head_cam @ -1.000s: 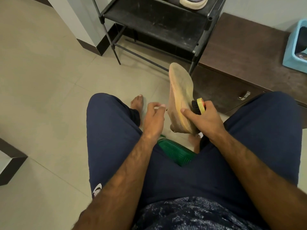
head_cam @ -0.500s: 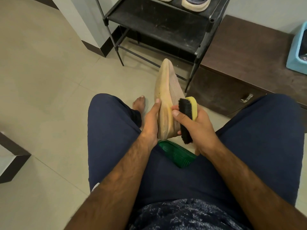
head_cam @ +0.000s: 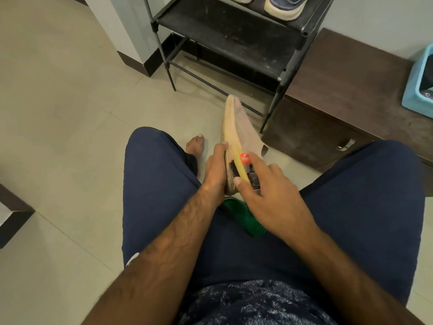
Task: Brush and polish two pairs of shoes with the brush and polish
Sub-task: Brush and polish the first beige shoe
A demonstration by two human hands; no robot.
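Note:
A tan knit shoe (head_cam: pixel 239 127) is held on its side between my knees, toe pointing away. My left hand (head_cam: pixel 216 168) grips its sole edge near the heel. My right hand (head_cam: pixel 264 193) holds a yellow-backed brush (head_cam: pixel 242 166) with dark bristles and a red sticker, and the bristles press against the shoe's heel end. The shoe's heel is hidden behind both hands. No polish container shows in this view.
A green object (head_cam: pixel 243 219) lies on the floor under my right wrist. A black shoe rack (head_cam: pixel 234 31) stands ahead with sneakers (head_cam: pixel 285 5) on its upper shelf. A brown low cabinet (head_cam: pixel 339 106) is at right, carrying a light-blue basket (head_cam: pixel 419 90). My bare foot (head_cam: pixel 195 146) rests on the tiles.
The shoe turned from sole-up to lying on its side. My left hand took hold of its sole edge. The brush moved down onto the heel end of the shoe.

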